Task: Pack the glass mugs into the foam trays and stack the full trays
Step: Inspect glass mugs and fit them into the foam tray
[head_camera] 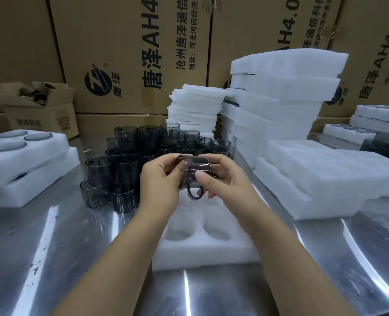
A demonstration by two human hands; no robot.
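A smoky dark glass mug [197,168] lies on its side in the air between both hands, handle hanging down. My left hand [160,179] grips its open rim end. My right hand [223,179] holds the other end, thumb pressed on the side. Below them a white foam tray [202,252] with round pockets lies on the steel table; the pockets I can see hold nothing. A pile of several loose dark mugs [129,160] stands behind the hands. On the left, filled foam trays [24,160] are stacked two high.
Stacks of foam trays [287,106] and thin foam sheets [195,108] rise at the back right, with more foam trays [321,179] in front of them. Cardboard cartons [129,53] wall the back. A small open box [40,108] sits back left.
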